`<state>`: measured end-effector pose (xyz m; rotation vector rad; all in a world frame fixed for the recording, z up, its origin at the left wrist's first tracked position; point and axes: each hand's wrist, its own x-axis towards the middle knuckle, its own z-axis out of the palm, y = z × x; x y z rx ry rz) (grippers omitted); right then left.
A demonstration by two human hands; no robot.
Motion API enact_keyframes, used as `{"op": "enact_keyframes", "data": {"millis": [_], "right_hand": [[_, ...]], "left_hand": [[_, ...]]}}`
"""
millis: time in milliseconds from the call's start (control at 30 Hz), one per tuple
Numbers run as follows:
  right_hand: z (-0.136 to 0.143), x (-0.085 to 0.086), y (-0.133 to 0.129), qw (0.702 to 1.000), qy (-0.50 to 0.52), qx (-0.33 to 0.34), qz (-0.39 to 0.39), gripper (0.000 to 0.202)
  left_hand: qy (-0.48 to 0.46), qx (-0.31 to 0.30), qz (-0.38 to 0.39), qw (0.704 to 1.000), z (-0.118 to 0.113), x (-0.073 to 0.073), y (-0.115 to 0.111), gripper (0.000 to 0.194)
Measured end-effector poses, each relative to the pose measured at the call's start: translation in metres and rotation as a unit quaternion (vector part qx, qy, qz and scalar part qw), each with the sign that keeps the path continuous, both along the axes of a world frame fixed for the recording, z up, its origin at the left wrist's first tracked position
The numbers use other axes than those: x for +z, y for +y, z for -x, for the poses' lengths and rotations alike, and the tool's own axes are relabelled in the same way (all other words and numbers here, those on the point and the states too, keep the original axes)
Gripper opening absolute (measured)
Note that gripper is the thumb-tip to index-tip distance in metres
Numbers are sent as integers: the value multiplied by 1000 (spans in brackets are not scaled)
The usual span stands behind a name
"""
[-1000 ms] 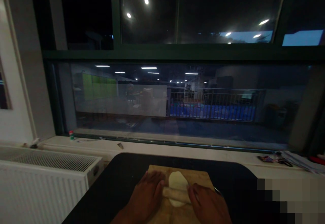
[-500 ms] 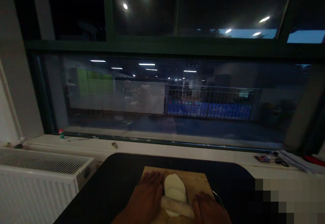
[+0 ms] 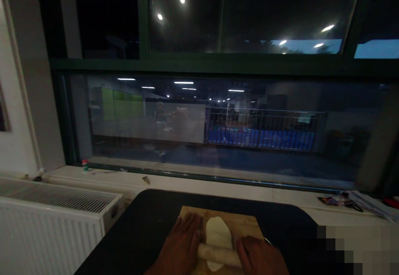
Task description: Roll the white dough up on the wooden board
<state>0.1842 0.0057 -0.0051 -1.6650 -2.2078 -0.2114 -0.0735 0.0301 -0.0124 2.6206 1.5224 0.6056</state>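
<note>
Standing at the far left, a white radiator (image 3: pixel 51 229) sits near a small red-capped container (image 3: pixel 85 166) on the windowsill (image 3: pixel 177 187). Rightward, the black table (image 3: pixel 146 221) carries a wooden board (image 3: pixel 245 225). The left hand (image 3: pixel 183 244) rests over the board's left side, fingers stretched toward the far edge, thumb beside the left end of the rolling pin (image 3: pixel 218 254). Flattened dough (image 3: pixel 218 232) lies mid-board, elongated from near to far, with the pin across its near part. The right hand (image 3: pixel 262 255) bends its fingers at the pin's right end; how firmly they close, I cannot tell. Papers (image 3: pixel 370 205) lie on the sill's right side.
</note>
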Motion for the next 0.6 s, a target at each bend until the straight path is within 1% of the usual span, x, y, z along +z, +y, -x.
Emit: {"op": "enact_keyframes", "data": {"millis": [33, 67, 100, 133, 167, 233, 300, 400, 467, 533, 600], "right_hand": [[1, 12, 6, 1000, -5, -17, 9, 45], [1, 22, 14, 1000, -12, -20, 11, 44], [0, 28, 21, 999, -19, -25, 18, 43], [-1, 30, 28, 999, -25, -25, 27, 42], [-3, 28, 35, 999, -30, -20, 28, 40], [-8, 15, 45, 999, -39, -5, 8, 38], [-15, -5, 49, 998, -50, 1, -35, 37], [-24, -31, 46, 993, -56, 13, -98, 34], [-27, -38, 38, 987, -55, 38, -147, 32], [-28, -38, 29, 979, -59, 53, -189, 31], [-29, -35, 20, 973, -72, 53, -211, 31]], "left_hand": [[-1, 12, 11, 1000, -3, 4, 4, 47], [5, 21, 21, 1000, -6, 7, 9, 47], [16, 24, 29, 999, -9, 9, 13, 48], [31, 21, 35, 999, -10, 12, 16, 48], [45, 18, 40, 998, -12, 13, 19, 48], [65, 3, 37, 997, -14, 16, 21, 47], [66, 4, 21, 998, -15, 18, 18, 46], [59, 16, -8, 998, -18, 20, 9, 45], [61, 14, -22, 998, -19, 17, 4, 46], [64, 1, -37, 997, -18, 11, -1, 47], [67, -13, -58, 996, -14, 1, -4, 48]]}}
